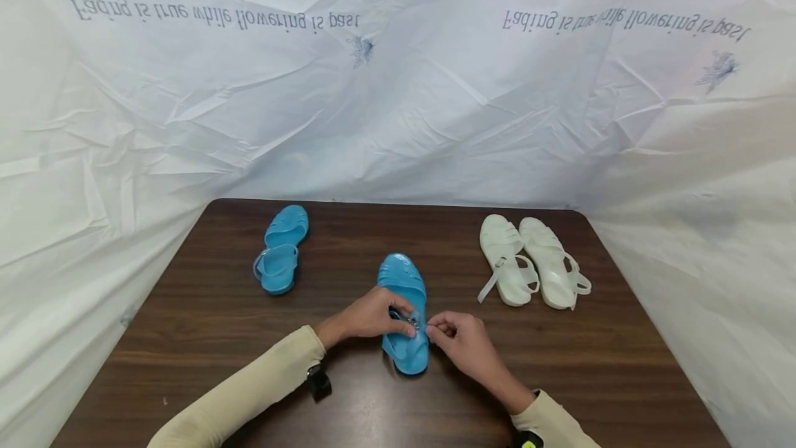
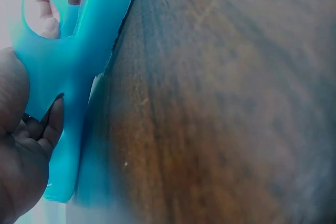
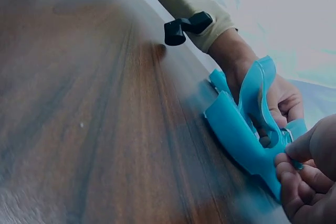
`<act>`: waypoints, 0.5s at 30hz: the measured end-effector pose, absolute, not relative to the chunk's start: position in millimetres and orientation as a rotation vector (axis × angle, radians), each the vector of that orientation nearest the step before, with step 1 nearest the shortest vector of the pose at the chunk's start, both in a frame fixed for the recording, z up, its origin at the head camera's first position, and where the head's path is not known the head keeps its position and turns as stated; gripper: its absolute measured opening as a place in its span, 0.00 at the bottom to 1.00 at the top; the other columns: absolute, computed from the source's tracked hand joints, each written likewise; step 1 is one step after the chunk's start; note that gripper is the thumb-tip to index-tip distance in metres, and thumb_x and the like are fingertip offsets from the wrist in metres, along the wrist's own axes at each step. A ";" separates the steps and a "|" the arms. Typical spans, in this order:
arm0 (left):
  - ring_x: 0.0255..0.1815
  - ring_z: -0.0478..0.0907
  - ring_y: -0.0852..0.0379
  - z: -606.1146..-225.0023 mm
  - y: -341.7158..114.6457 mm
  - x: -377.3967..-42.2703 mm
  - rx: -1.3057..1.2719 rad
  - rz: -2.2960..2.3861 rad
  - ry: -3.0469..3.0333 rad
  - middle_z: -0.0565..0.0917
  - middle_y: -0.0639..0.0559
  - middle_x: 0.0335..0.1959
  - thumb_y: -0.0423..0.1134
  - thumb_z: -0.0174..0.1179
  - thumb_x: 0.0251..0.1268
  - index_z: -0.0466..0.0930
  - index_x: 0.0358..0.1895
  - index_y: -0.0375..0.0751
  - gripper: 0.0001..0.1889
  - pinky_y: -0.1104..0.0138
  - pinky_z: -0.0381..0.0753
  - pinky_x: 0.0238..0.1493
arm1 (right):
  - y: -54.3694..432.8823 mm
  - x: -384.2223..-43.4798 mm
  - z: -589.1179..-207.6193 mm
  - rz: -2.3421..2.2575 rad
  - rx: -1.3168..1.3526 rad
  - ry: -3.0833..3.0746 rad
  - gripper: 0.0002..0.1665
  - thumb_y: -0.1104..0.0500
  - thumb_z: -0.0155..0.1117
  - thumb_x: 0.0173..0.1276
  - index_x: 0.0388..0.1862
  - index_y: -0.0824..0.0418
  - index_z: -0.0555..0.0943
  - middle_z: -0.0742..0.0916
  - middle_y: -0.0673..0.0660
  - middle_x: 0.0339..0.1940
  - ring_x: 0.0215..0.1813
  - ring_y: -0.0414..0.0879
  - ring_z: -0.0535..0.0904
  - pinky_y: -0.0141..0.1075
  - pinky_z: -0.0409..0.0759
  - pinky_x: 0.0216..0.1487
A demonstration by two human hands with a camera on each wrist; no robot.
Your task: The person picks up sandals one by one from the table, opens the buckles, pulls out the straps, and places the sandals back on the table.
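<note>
A blue jelly sandal (image 1: 401,274) lies on the table in front of me, toe pointing away. My left hand (image 1: 372,313) reaches over its left side and pinches the ankle strap at the metal buckle (image 1: 414,322). On the other side, my right hand (image 1: 468,346) holds the strap's end between thumb and forefinger; a bit of blue shows between these fingers in the right wrist view. The sandal's heel (image 3: 231,127) and looped back strap (image 3: 257,85) stand nearest that camera. In the left wrist view the sole edge (image 2: 107,22) shows beside the left hand's fingers.
Another blue sandal (image 1: 287,227) lies at the table's back left. A pair of white sandals (image 1: 497,237) sits at the back right, one with its strap (image 1: 489,289) hanging loose. White printed sheeting (image 1: 398,123) hangs behind the brown table (image 1: 205,337).
</note>
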State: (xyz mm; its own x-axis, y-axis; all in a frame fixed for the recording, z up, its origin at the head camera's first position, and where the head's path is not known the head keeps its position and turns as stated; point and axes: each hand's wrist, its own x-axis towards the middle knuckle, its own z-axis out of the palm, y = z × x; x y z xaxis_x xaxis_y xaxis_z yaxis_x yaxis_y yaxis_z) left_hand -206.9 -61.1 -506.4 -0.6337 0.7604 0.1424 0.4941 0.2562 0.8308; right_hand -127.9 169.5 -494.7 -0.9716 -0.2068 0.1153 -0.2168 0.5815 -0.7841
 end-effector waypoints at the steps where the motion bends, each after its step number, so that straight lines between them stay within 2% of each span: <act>1: 0.43 0.84 0.68 -506.5 -60.9 -206.8 1.161 1.321 2.241 0.90 0.59 0.44 0.47 0.74 0.61 0.90 0.49 0.48 0.15 0.71 0.84 0.45 | 169.8 -128.1 -494.8 1.386 0.378 -2.789 0.02 0.59 0.70 0.71 0.37 0.55 0.88 0.87 0.42 0.27 0.28 0.34 0.78 0.30 0.79 0.29; 15: 0.43 0.85 0.68 -510.2 -62.0 -207.5 1.162 1.338 2.229 0.89 0.63 0.42 0.47 0.75 0.61 0.90 0.48 0.48 0.14 0.69 0.85 0.44 | 166.5 -131.6 -493.4 1.376 0.449 -2.760 0.04 0.61 0.70 0.71 0.35 0.52 0.86 0.85 0.41 0.26 0.28 0.35 0.78 0.31 0.79 0.29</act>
State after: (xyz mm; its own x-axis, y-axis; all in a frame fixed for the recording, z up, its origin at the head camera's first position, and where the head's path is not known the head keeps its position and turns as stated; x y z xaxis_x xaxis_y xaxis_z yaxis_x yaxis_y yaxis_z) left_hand -207.5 -62.0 -510.2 -0.6313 0.7612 0.1487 0.4891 0.2420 0.8380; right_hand -131.6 166.5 -493.4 -0.9582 -0.2440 0.1493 -0.2661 0.5688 -0.7783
